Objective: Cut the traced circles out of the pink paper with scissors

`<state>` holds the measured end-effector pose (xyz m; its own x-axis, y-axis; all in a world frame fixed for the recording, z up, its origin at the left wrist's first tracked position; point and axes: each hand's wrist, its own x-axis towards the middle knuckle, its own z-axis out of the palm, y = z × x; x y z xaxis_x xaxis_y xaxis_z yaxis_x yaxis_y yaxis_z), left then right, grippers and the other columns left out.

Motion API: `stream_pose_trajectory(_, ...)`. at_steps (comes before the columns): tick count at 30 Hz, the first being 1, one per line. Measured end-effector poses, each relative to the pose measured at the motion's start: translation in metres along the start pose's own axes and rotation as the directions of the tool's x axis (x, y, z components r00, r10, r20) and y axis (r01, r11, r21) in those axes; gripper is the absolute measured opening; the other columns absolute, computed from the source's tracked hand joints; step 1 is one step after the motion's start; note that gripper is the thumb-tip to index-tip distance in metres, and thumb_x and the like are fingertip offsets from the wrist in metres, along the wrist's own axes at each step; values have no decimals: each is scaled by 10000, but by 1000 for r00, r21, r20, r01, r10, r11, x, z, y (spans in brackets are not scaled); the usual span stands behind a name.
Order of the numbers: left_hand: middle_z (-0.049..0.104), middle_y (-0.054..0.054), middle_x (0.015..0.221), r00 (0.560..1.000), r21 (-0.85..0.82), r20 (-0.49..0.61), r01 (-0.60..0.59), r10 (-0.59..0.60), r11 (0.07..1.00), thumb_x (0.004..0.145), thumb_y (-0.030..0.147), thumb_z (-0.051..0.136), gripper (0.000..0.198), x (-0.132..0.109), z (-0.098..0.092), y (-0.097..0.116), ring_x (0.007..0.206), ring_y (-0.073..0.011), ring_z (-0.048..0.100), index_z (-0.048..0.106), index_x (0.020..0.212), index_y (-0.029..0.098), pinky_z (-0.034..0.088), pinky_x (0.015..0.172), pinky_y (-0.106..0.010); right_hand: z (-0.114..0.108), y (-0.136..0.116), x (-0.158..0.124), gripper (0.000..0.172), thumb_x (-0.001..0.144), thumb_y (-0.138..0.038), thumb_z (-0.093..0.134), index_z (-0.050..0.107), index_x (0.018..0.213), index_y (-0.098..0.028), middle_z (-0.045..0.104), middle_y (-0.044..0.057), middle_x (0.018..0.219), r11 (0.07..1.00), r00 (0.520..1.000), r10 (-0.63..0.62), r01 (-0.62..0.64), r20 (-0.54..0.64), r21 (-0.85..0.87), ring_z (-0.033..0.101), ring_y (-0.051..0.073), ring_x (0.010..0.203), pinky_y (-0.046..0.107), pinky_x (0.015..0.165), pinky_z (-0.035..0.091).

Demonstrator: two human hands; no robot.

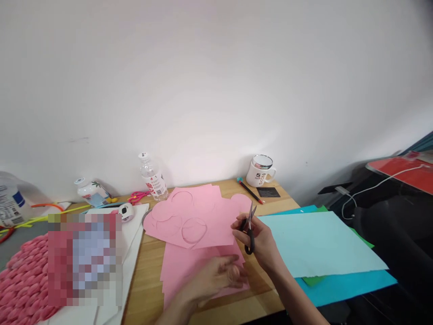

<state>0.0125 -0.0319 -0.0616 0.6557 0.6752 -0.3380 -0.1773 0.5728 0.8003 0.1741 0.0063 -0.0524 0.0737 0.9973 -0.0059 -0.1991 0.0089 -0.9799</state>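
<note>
My right hand (262, 241) grips black-handled scissors (250, 228), blades pointing up and slightly apart, over the right edge of the pink paper. My left hand (219, 275) rests on a stack of pink paper sheets (189, 266) near the table's front edge, fingers curled and pressing the top sheet. A larger pink sheet (192, 214) with several pencilled circles lies just beyond, partly over the stack.
Light blue paper (318, 241) over blue and green sheets lies at right. A white mug (260, 171), a pencil (249, 191), a black card (268, 192), a plastic bottle (153, 177), pink scissors (138, 196) stand at the back. White boards (130, 243) and pink knitted mat (23, 280) lie left.
</note>
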Motion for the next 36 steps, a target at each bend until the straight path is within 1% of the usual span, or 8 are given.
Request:
stream_pose_trajectory(5, 724, -190, 931, 923, -500, -382, -247, 44, 830, 797, 354, 669, 289, 16, -4, -3, 912, -254, 689, 671, 818, 66, 481, 948, -397, 9, 7, 4, 325, 559, -183, 784, 559, 793, -189, 598, -9, 712, 1000, 998, 17, -17, -67, 7, 542, 137, 662, 264, 632, 440)
stream_pose_trajectory(9, 734, -126, 872, 774, -591, -629, -414, -74, 693, 828, 100, 600, 108, 27, -3, 16, 819, -183, 701, 639, 927, 88, 545, 849, -311, 14, 1, 0, 315, 569, -228, 801, 555, 762, -186, 580, -4, 712, 1000, 999, 4, -4, -43, 0, 536, 143, 664, 254, 600, 438)
stream_pose_trajectory(11, 739, -102, 840, 757, -604, -646, -429, -97, 672, 805, 36, 585, 151, 29, 1, 26, 807, -159, 700, 636, 930, 102, 552, 805, -260, 14, -8, -4, 290, 600, -248, 794, 558, 758, -189, 577, 3, 733, 999, 999, -34, 34, -27, -9, 538, 150, 680, 258, 600, 440)
stream_pose_trajectory(16, 746, -73, 895, 776, -352, -599, -477, 198, 805, 654, 157, 760, 194, 21, 20, 46, 983, -214, 661, 671, 826, 148, 534, 838, -276, 10, -28, -17, 233, 677, -253, 763, 573, 806, -211, 588, 22, 807, 986, 985, -163, 160, -51, -53, 552, 181, 760, 276, 629, 446)
stream_pose_trajectory(21, 742, -82, 931, 674, 147, -536, -518, 508, 843, 615, 347, 779, 295, 13, 27, 57, 971, -261, 652, 694, 822, 154, 518, 871, -357, 4, -31, -24, 265, 676, -281, 774, 568, 832, -223, 584, 31, 797, 974, 967, -225, 226, -124, -5, 571, 225, 829, 318, 692, 461)
stream_pose_trajectory(25, 730, -71, 826, 549, 309, -643, -453, 535, 836, 638, 422, 742, 280, 13, 22, 68, 949, -267, 649, 655, 703, 164, 524, 830, -352, 2, -29, -26, 213, 716, -295, 745, 585, 834, -221, 581, 33, 820, 982, 983, -181, 178, -44, -57, 554, 220, 854, 307, 708, 435)
stream_pose_trajectory(29, 708, -46, 789, 387, 334, -744, -491, 545, 804, 687, 451, 707, 285, 9, 22, 84, 967, -246, 637, 633, 725, 178, 511, 858, -338, 11, -23, -30, 284, 693, -333, 760, 588, 886, -215, 570, 8, 765, 996, 976, -22, 41, 218, -82, 523, 172, 729, 278, 653, 409)
stream_pose_trajectory(36, 726, -75, 921, 342, 375, -792, -382, 506, 845, 740, 490, 651, 372, 10, 22, 74, 1005, -266, 634, 665, 924, 166, 514, 843, -329, 40, -15, -27, 374, 622, -383, 809, 588, 861, -201, 549, -6, 755, 996, 902, 76, -91, 424, 17, 500, 144, 706, 257, 651, 382)
